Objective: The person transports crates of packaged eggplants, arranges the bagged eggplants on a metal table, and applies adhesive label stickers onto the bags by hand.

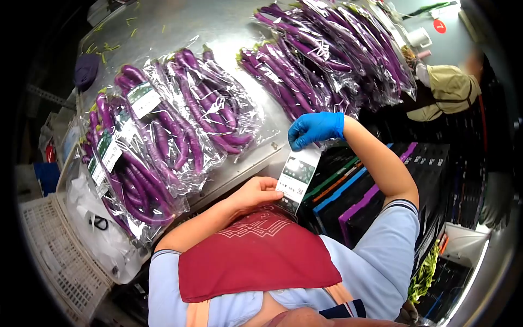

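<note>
A strip of printed labels (298, 170), white with dark green bands, hangs between my hands in front of my chest. My right hand (316, 129), in a blue glove, is closed on its upper end. Lower down, the fingers of my bare left hand (255, 193) pinch the strip's left edge. On the table to the left lie clear bags of long purple eggplants (188, 109). Two of those bags carry a similar label (144, 100). More bagged eggplants (332, 49) are heaped at the far right of the table.
The metal table (218, 27) has green scraps at its back left. Stacked black crates (354, 201) stand beside my right arm. A white plastic crate (65, 250) is at lower left, by a white plastic bag (101, 223). Another person's gloved hand (447, 90) shows at right.
</note>
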Demonstrator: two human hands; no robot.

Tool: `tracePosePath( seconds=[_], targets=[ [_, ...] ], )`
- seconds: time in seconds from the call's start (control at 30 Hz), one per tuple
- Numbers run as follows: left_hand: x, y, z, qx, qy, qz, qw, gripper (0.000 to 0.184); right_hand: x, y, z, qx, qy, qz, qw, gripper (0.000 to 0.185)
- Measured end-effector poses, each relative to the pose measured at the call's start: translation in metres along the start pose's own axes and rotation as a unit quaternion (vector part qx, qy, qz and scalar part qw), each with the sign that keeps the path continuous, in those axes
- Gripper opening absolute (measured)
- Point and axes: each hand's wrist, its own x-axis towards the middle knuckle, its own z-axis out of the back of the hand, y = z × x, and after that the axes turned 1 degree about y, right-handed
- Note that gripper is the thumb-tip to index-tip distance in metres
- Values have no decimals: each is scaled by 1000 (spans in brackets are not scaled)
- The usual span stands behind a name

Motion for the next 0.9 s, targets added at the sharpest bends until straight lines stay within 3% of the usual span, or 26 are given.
tracePosePath(
  seconds=[0.03,0.07,0.13,0.2,0.27,0.57,0.67,0.77,0.9],
  targets=[
    [0,1,-2,-6,-12,11,1000,26,6,-16,-2,6,-8,19,1000,21],
    [-1,1,-3,-13,-26,21,999,24,6,-28,-12,-110,-142,102,979,28],
    [-3,4,-2,-43,-55,32,997,22,10,-23,-22,-256,-236,85,934,33],
    [-1,10,1,-89,-78,32,992,19,9,-11,-33,-206,-176,127,954,29],
    [-3,8,0,-89,-121,30,988,14,9,4,-54,-201,-124,106,966,24],
    [-1,11,7,-62,-150,-82,983,18,27,-20,-91,-152,-149,63,975,29],
    [-2,5,6,-16,-171,-69,983,20,24,-12,-91,-121,-188,90,970,25],
    [0,2,6,66,-188,-52,979,16,28,-9,-89,-173,-174,87,966,23],
    [3,-1,7,37,-184,-42,981,15,32,-14,-82,-217,-226,100,944,21]
  ],
)
